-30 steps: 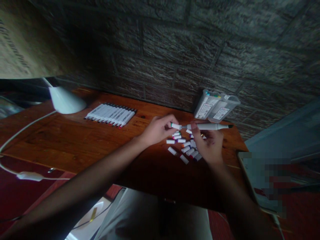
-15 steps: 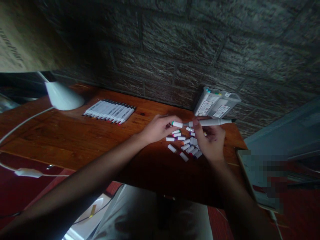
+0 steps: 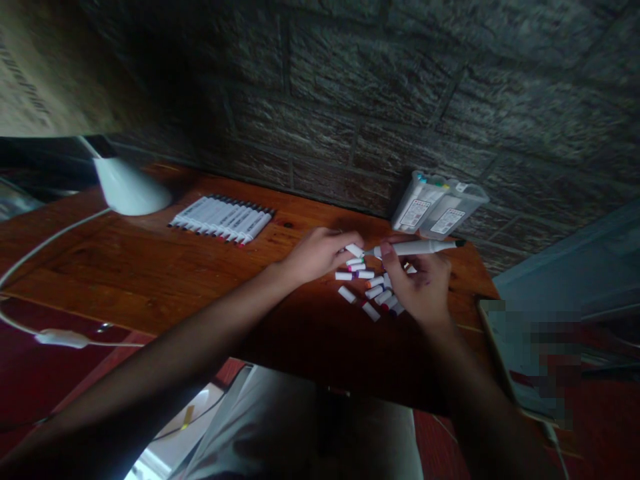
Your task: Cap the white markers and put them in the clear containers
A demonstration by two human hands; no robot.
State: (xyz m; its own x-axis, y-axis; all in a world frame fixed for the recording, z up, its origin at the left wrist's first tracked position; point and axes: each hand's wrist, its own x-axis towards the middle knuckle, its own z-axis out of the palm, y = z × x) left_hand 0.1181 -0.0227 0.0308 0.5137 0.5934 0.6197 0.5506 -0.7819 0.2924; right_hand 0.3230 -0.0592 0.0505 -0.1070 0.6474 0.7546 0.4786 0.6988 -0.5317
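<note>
My right hand (image 3: 420, 273) is closed around a white marker (image 3: 413, 249), whose dark end points right and whose uncapped tip points left. Between the fingertips of my left hand (image 3: 325, 255) is a white marker cap (image 3: 355, 251), close to that tip; whether they touch I cannot tell. Below both hands lies a loose pile of white marker caps (image 3: 374, 291) with coloured ends, partly hidden by my right hand. A row of white markers (image 3: 220, 219) lies side by side on the wooden table (image 3: 135, 260), left of my left hand.
Two clear plastic cases (image 3: 430, 208) stand by the brick wall (image 3: 350, 100), one with a few coloured ends inside. At the left is a lamp with a white base (image 3: 133, 190), and its cable (image 3: 45, 243) crosses the table. A tablet-like object (image 3: 500, 353) sits at the right edge.
The cap in my left hand has tilted, its right end now lower, and its green end no longer shows. The marker in my right hand has shifted slightly left and down.
</note>
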